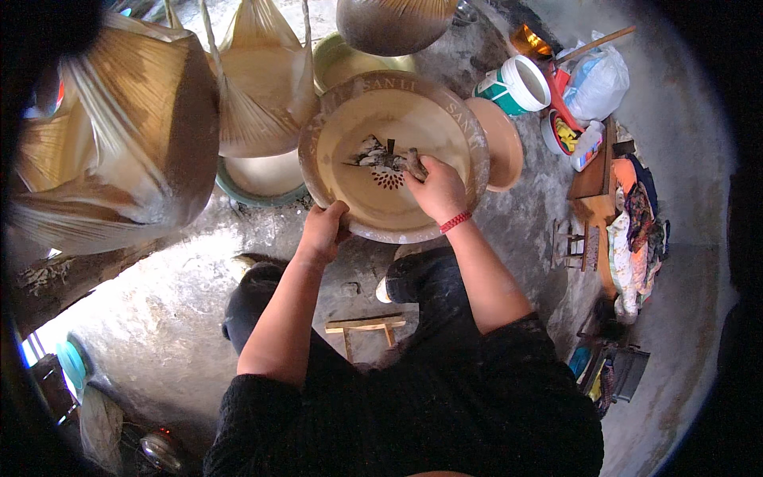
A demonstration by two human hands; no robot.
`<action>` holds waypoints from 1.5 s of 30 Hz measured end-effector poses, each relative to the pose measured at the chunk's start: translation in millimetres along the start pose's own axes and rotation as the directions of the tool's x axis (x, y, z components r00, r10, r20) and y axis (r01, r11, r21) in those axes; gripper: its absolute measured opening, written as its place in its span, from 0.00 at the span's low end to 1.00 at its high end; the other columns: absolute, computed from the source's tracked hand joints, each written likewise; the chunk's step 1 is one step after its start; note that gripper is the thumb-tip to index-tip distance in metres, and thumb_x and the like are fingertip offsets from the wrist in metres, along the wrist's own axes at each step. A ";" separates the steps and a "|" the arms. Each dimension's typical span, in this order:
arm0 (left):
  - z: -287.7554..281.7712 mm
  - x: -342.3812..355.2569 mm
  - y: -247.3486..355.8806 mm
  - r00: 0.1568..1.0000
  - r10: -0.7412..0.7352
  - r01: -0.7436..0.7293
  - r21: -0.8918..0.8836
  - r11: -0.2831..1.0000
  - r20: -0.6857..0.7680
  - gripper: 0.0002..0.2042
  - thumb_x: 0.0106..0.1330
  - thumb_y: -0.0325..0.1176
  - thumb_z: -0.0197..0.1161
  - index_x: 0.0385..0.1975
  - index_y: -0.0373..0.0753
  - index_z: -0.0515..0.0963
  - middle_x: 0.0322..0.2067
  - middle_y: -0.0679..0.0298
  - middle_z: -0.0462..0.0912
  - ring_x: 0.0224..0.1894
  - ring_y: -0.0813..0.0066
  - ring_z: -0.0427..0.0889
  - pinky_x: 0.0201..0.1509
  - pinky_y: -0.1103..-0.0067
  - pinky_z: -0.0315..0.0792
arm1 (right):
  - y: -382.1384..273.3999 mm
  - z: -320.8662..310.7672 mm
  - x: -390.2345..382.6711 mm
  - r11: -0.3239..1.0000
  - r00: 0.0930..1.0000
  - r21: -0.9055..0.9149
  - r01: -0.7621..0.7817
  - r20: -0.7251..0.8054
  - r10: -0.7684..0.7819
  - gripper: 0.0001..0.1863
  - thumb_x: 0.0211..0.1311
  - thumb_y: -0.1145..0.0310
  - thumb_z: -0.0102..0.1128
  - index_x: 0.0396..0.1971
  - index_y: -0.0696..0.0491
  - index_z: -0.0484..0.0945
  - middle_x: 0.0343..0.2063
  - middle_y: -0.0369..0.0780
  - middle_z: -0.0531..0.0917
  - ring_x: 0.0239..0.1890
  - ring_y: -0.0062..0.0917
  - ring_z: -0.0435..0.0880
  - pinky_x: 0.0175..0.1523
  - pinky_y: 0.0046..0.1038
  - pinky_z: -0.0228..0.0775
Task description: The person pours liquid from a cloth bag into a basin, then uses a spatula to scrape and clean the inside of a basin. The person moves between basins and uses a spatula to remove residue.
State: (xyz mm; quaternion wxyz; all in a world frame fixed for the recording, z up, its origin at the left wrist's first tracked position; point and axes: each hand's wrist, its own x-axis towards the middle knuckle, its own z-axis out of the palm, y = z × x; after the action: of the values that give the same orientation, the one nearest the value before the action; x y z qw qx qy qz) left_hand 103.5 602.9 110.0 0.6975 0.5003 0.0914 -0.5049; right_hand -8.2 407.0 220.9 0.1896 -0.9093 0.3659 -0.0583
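A wide tan basin point(373, 211), with a printed tree-like pattern on its bottom and lettering round the rim, is tilted towards me above my knees. My left hand point(321, 232) grips its near-left rim, the thumb inside. Over the basin's right half is my right hand point(439, 189), with a red bracelet at the wrist. Its fingers are closed on a small grey-brown wad point(414, 164), whose material I cannot make out. The wad is close to the dark pattern; whether it touches the bottom is unclear.
Bulging cloth slings point(147, 119) hang at the left and far side, over a green-rimmed tub point(266, 176). A pinkish basin point(502, 147) sits behind mine. To the right stand a white-and-green bucket point(524, 85) and piled clothes point(636, 215). A wooden stool point(366, 323) is between my legs.
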 end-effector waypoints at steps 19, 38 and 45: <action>26.9 1.9 -11.8 0.985 -0.168 0.170 0.069 0.983 -0.042 0.12 0.64 0.35 0.63 0.42 0.34 0.77 0.28 0.61 0.80 0.23 0.70 0.79 0.23 0.74 0.74 | -118.1 107.2 227.8 0.578 0.580 0.076 0.813 -0.016 -0.814 0.25 0.60 0.66 0.64 0.59 0.50 0.77 0.45 0.48 0.85 0.48 0.41 0.85 0.55 0.39 0.77; 33.6 9.1 -11.4 0.984 -0.173 0.163 0.180 0.970 0.040 0.13 0.65 0.34 0.61 0.42 0.29 0.78 0.29 0.59 0.83 0.22 0.72 0.80 0.23 0.77 0.76 | -117.8 122.5 263.3 0.787 0.670 0.277 0.550 0.415 -0.615 0.19 0.58 0.54 0.73 0.39 0.56 0.87 0.30 0.39 0.87 0.38 0.26 0.84 0.46 0.30 0.74; 35.1 4.7 -13.1 0.988 -0.152 0.144 0.225 0.964 0.018 0.15 0.65 0.33 0.60 0.43 0.26 0.78 0.28 0.59 0.83 0.23 0.71 0.80 0.23 0.76 0.74 | -119.7 153.4 262.3 0.895 0.842 0.373 0.246 0.375 -0.388 0.21 0.58 0.52 0.72 0.39 0.55 0.89 0.30 0.38 0.89 0.32 0.24 0.85 0.42 0.29 0.77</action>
State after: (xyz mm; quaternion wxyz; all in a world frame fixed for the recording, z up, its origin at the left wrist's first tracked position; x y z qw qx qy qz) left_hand 82.0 572.5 116.0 0.5988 0.5583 0.0592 -0.5712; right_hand 296.6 352.1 117.4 0.3951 -0.9055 0.1422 0.0610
